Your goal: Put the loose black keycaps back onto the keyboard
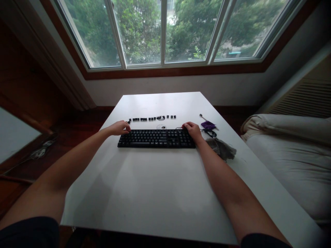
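Note:
A black keyboard (155,138) lies flat on the white table, its long side across my view. My left hand (120,127) is closed at its back left corner, thumb and fingers curled at the edge. At the back right corner my right hand (191,130) grips the keyboard too, with the fingertips partly hidden behind it. Beyond the keyboard runs a row of small black keycaps (152,119), the leftmost close to my left fingertips. A small clear round dish (158,127) stands just behind the keyboard, and a dark item lies by it.
Right of the keyboard are a crumpled grey cloth (222,149), a coiled black cable (210,133), a purple cloth (208,125) and a small brush (202,116). The white table (150,193) reaches toward the window. A covered sofa (292,151) stands at the right.

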